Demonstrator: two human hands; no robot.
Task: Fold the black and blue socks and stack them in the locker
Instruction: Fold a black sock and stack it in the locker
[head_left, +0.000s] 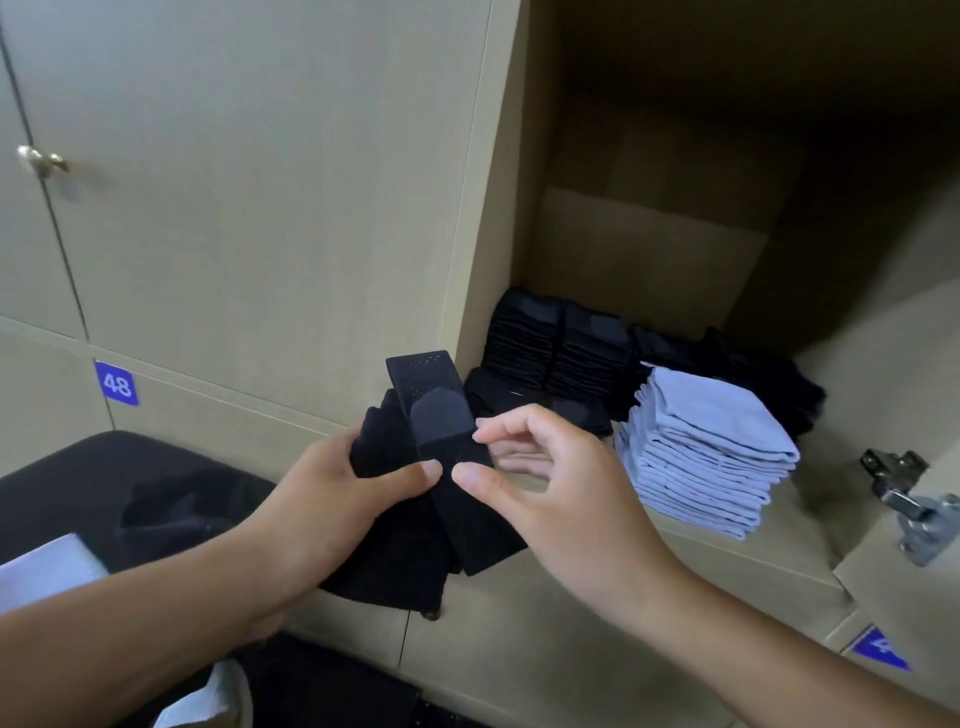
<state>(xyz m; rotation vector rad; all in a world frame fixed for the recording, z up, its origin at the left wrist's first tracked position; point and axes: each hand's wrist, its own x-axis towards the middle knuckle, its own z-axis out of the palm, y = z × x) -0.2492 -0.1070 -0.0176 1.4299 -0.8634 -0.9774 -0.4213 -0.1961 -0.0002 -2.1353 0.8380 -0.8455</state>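
Note:
In front of the open locker (649, 249) I hold black socks (441, 415). My left hand (358, 493) grips the bundle from the left, its thumb pressed on the top sock. My right hand (535, 478) pinches the right edge of that sock between thumb and forefinger. Inside the locker, a stack of folded black socks (556, 348) stands at the back left. A stack of folded light blue socks (711, 447) sits nearer the front right. More black socks (763, 374) lie behind the blue stack.
A closed locker door with a brass knob (41, 161) fills the left. A blue label "48" (117, 384) marks the door below. A black bag or surface (130, 493) with loose dark socks lies at lower left. A metal hinge (909, 504) sits on the open door at right.

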